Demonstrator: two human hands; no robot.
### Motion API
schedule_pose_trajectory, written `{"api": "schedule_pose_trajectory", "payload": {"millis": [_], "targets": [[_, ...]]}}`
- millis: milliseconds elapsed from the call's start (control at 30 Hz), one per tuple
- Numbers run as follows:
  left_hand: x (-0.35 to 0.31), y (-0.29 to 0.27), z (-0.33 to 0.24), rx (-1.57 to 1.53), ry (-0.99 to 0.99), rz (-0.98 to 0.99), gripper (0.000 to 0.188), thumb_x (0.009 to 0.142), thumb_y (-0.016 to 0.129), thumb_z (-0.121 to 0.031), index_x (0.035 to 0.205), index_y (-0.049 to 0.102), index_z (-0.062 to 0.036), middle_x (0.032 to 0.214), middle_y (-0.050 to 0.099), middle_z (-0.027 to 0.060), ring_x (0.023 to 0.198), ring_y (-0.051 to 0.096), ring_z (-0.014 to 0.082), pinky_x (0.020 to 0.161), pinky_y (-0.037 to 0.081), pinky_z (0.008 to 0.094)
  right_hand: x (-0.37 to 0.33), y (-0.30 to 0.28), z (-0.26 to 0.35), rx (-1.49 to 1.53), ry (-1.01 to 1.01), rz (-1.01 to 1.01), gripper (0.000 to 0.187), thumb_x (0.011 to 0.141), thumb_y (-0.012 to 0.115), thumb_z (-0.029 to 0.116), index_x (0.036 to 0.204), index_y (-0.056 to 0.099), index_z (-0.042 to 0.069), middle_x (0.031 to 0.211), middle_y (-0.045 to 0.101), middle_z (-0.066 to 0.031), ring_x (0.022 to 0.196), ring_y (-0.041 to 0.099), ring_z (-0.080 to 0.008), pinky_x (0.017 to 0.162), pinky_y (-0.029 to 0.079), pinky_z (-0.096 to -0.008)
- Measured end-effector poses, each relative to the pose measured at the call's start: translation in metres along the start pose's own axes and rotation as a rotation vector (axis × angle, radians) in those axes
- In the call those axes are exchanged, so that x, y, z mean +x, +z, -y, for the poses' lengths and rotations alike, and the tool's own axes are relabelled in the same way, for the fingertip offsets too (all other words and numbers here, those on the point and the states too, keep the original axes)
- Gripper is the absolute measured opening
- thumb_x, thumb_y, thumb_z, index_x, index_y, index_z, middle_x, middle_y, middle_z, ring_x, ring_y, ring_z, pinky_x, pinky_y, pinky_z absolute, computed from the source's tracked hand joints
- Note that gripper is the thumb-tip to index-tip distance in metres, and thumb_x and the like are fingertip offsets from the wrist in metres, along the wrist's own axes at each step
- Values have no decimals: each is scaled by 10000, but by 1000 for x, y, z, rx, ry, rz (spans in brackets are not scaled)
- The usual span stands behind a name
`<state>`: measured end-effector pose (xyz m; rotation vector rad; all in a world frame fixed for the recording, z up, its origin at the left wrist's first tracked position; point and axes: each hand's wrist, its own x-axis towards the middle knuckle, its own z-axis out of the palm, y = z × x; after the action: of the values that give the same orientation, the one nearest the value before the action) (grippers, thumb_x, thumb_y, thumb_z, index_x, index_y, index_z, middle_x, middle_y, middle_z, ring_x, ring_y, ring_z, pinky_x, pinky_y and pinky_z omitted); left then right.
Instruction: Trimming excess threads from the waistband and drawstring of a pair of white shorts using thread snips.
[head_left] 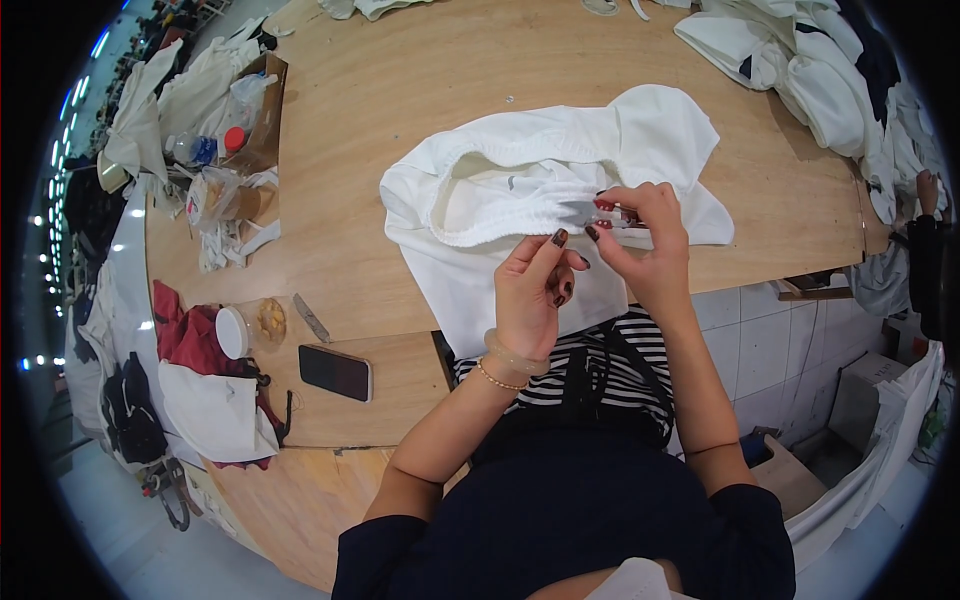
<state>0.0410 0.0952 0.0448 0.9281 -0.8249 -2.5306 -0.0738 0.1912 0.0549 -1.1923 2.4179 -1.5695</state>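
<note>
A white garment (560, 130) with a gathered elastic waistband lies spread in front of me, its waist opening facing up. Its lower part hangs over the table's near edge toward my lap. My right hand (645, 235) is closed around small thread snips (578, 213), whose grey blades point left over the near side of the waistband. Just left of it and lower, my left hand (535, 275) is raised with thumb and fingers pinched together at the band's edge. Whatever sits in that pinch is too small to make out.
On the wooden table (350, 150), a phone (335, 372), a metal blade (311, 318) and a lidded plastic jar (245, 329) lie at left, beside red cloth (180, 330). A cardboard box (265, 120) with bottles stands farther left. White garments (800, 70) are heaped at far right.
</note>
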Motion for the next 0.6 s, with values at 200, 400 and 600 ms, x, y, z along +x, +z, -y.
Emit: {"api": "schedule_pose_trajectory", "payload": {"millis": [200, 400, 600], "targets": [[-1, 1, -1, 24, 17, -20, 88, 918, 602, -158, 912, 597, -71, 716, 599, 17, 489, 382, 30, 446, 281, 175, 0, -8, 3, -80, -6, -1, 292, 658, 734, 87, 932, 637, 113, 807, 554, 3, 788, 453, -202, 748, 340, -313], [-1, 2, -4, 23, 26, -26, 126, 915, 605, -164, 859, 595, -52, 696, 633, 34, 495, 432, 45, 459, 298, 195, -2, -9, 3, -189, -92, -19, 292, 651, 739, 98, 924, 640, 129, 816, 559, 12, 803, 458, -206, 737, 325, -330], [-1, 2, -4, 17, 38, -16, 113, 914, 600, -151, 867, 599, -48, 697, 633, 34, 495, 424, 46, 464, 298, 197, -2, -9, 4, -194, -100, -14, 291, 651, 737, 100, 924, 639, 128, 822, 563, 11, 809, 462, -209, 742, 326, -331]]}}
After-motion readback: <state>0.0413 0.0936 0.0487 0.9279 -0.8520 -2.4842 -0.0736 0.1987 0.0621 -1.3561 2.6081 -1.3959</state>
